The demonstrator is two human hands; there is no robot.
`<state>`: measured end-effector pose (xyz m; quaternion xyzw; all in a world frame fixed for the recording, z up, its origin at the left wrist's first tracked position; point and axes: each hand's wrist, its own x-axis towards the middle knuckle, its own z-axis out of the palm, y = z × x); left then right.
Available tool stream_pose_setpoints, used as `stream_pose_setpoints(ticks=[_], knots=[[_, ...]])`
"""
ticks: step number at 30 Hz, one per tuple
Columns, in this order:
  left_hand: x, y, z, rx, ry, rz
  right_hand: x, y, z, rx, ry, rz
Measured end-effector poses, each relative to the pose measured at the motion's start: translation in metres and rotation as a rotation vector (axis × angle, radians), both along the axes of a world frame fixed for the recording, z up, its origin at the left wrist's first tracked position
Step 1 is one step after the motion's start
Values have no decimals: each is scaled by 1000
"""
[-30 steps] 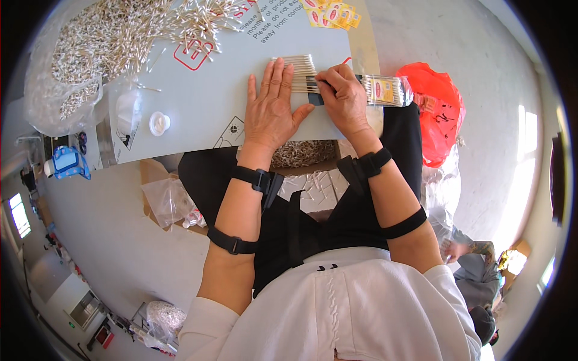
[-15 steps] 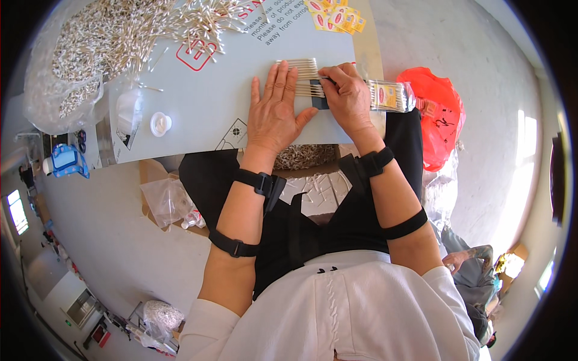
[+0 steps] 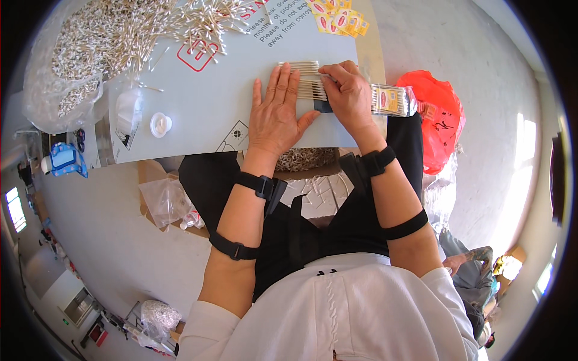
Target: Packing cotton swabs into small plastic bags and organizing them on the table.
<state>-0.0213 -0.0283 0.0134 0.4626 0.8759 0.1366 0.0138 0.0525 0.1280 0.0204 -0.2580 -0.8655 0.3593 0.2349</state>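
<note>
My left hand (image 3: 274, 114) lies flat on the table with its fingers over the left ends of lined-up cotton swabs (image 3: 310, 90). Beyond these, a second group of parallel swabs (image 3: 303, 67) reaches out past my fingertips. My right hand (image 3: 350, 99) is closed in a pinch at the swabs' right ends; what sits between its fingertips is hidden. A dark strip (image 3: 323, 106) shows under the swab ends, between my two hands. Just right of my right hand lies a clear pack of swabs (image 3: 391, 99) with a yellow label.
A big heap of loose swabs (image 3: 114, 42) spills from a clear bag at the far left. Yellow labels (image 3: 346, 19) lie at the far edge. A small white round tub (image 3: 161, 124) stands on the left. A red bag (image 3: 432, 123) hangs beyond the table's right edge.
The lined-up swabs have shifted right, covering more of the dark strip. My right fingers have moved slightly away from me; my left hand stays flat.
</note>
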Motion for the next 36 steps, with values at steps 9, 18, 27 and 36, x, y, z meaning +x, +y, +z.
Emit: stream_pose_setpoints(ticks=[9, 18, 27, 36], knots=[[0, 1, 0, 11, -17, 1, -3, 4, -4, 69, -16, 31], [0, 0, -1, 6, -25, 1, -15, 11, -2, 13, 41, 52], [1, -1, 0, 23, -35, 4, -25, 17, -5, 77, -6, 175], [1, 3, 5, 54, -28, -11, -63, 37, -7, 166, -22, 181]])
